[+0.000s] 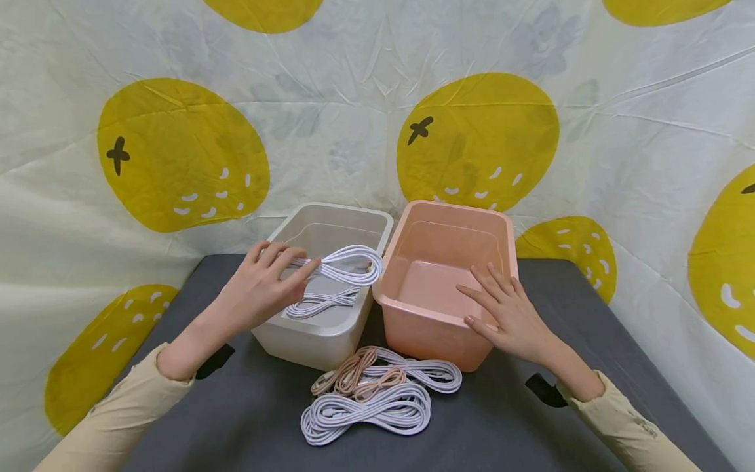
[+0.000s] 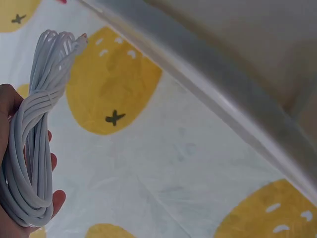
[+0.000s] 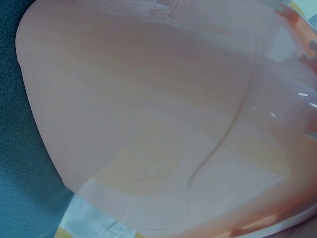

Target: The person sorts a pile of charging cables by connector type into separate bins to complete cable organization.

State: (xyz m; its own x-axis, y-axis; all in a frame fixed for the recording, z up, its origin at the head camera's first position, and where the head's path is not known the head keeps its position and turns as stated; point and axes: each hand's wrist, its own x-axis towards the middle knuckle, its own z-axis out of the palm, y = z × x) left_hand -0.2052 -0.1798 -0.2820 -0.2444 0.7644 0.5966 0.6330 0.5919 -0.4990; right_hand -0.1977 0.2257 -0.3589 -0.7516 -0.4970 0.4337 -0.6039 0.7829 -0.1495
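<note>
My left hand [image 1: 259,288] grips a coiled white cable [image 1: 356,262] over the white bin [image 1: 321,344]. In the left wrist view the cable bundle [image 2: 34,134] lies against the palm, with fingertips showing behind it. A second white cable bundle [image 1: 318,303] rests inside that bin. Fingers spread, my right hand [image 1: 513,321] hovers at the near right side of the pink bin [image 1: 427,334] and holds nothing; whether it touches the rim I cannot tell. The right wrist view shows the pink bin's outer wall [image 3: 138,114].
In front of the bins, on the dark table [image 1: 236,419], lie a white cable coil [image 1: 389,410], pink cable bundles [image 1: 354,377] and another white cable [image 1: 442,373]. A fruit-patterned cloth [image 1: 336,144] hangs behind. The two bins stand side by side.
</note>
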